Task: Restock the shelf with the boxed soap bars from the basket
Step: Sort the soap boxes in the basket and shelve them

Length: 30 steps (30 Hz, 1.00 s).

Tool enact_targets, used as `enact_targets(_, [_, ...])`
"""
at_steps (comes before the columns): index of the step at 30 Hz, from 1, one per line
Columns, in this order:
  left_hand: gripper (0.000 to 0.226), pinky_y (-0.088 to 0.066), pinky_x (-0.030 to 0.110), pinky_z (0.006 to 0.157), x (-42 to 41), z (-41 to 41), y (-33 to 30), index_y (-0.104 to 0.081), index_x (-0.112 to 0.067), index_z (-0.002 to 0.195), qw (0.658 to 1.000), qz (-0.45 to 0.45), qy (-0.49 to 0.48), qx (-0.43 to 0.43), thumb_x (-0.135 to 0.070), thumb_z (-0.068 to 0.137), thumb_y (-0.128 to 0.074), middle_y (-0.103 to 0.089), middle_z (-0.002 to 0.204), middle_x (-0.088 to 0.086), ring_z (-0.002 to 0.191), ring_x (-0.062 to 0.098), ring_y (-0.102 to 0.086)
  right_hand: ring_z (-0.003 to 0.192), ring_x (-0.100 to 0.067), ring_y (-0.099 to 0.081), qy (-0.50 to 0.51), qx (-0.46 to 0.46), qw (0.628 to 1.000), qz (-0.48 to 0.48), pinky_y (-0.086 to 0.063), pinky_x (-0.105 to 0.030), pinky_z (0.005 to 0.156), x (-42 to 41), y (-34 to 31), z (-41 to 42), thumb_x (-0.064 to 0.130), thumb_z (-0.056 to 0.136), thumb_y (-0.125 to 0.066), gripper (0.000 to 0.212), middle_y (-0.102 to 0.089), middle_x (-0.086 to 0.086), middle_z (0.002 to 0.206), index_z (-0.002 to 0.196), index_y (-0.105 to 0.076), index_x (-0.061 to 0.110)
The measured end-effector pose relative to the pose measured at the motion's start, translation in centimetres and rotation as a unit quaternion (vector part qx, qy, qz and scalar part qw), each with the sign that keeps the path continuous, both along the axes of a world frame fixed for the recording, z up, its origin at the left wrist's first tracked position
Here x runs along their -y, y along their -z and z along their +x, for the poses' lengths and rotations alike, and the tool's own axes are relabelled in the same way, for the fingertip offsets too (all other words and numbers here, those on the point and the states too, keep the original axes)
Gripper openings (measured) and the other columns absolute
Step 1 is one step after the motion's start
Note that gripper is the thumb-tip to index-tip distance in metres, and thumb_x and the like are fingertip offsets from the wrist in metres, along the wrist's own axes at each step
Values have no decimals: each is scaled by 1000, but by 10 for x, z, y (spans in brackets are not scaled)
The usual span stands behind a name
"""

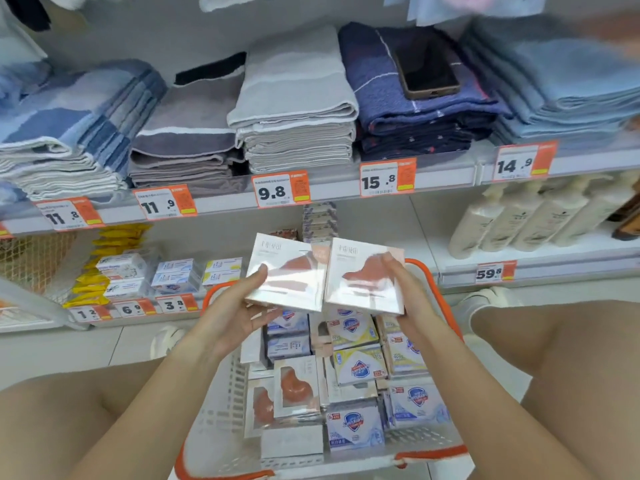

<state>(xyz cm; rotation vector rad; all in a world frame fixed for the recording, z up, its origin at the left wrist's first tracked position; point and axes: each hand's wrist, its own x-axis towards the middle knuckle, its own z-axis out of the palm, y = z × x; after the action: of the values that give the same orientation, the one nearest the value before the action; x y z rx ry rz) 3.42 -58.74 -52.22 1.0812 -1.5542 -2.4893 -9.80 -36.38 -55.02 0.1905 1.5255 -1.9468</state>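
Left hand [239,306] grips one white windowed soap box [285,271], right hand [403,292] another [365,275], thumbs on top, fingers under (faces up, prob. to check labels), above the basket [221,393]; shelf gap [277,220] sits at 12 o'clock.

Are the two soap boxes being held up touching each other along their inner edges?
Touching. In the head view the left hand's box and the right hand's box meet edge to edge, with no gap visible between them.
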Motion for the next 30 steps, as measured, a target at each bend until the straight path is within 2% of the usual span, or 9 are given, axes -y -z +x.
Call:
enact_targets(2, [24, -49, 30, 79, -4, -12, 5, -73, -17, 96, 999, -28, 13, 28, -31, 76, -69, -67, 86, 3, 81, 19, -59, 90, -26, -71, -10, -14, 998, 58, -54, -42, 85, -9, 2, -6, 39, 86, -64, 26, -75, -7, 95, 97, -73, 18])
enact_targets(4, [14, -46, 28, 75, -8, -24, 14, -74, -18, 91, 998, -41, 31, 49, -27, 83, -66, -67, 77, 1, 73, 18, -56, 74, -17, -69, 7, -9, 994, 104, -53, -33, 75, -18, 7, -15, 41, 76, -71, 25, -75, 3, 75, 88, -73, 19])
enact_targets(7, [12, -48, 28, 73, -7, -41, 25, -70, -18, 93, 996, -21, 54, 63, -23, 88, -61, -70, 81, 2, 75, 17, -61, 73, -18, -64, 60, 11, 991, 122, -49, -26, 66, -29, 9, -37, 49, 42, -73, 64, -70, -2, 79, 96, -72, 14])
enact_targets(11, [13, -50, 22, 55, 9, -62, 41, -66, -18, 99, 994, -11, 64, 88, -21, 89, -58, -67, 93, 1, 79, 17, -61, 55, -8, -58, 114, -5, 984, 138, -44, -22, 57, -36, 9, -88, 31, 74, -69, 16, -64, 2, 63, 73, -66, 16])
enact_targets(15, [23, -37, 24, 59, 23, -81, 52, -66, -19, 96, 991, -42, 46, 121, -29, 75, -66, -61, 80, 0, 61, 13, -47, 79, -15, -57, 144, -80, 958, 233, -40, -25, 66, -30, 23, -145, 38, 65, -74, 27, -60, 4, 78, 80, -63, 18])
enact_targets(18, [15, -32, 25, 62, 27, -91, 62, -72, -24, 74, 992, -25, 34, 117, -26, 84, -61, -60, 65, -6, 59, 12, -42, 94, -17, -57, 58, -192, 932, 303, -39, -24, 78, -18, 44, -173, 25, 76, -76, 37, -62, 1, 100, 109, -64, 12])
enact_targets(20, [13, -37, 25, 67, 26, -95, 68, -74, -23, 86, 992, -22, 38, 116, -29, 81, -63, -66, 73, -5, 66, 13, -50, 95, -15, -57, -50, -255, 898, 355, -41, -25, 79, -7, 54, -188, 22, 78, -76, 45, -63, 1, 105, 120, -62, 13])
enact_targets(27, [51, -41, 30, 77, 35, -112, 78, -65, -15, 112, 993, -48, 41, 100, -30, 65, -74, -63, 100, 9, 86, 18, -55, 114, -29, -52, -294, -340, 767, 458, -38, -24, 88, 24, 101, -205, 14, 76, -74, 53, -59, -14, 121, 127, -60, 20])
enact_targets(30, [58, -42, 29, 78, 39, -113, 80, -65, -20, 109, 994, -54, 45, 86, -38, 55, -77, -66, 102, 7, 90, 19, -56, 113, -27, -53, -311, -304, 776, 457, -40, -25, 89, 29, 120, -205, 16, 73, -77, 54, -59, -10, 124, 124, -62, 24])
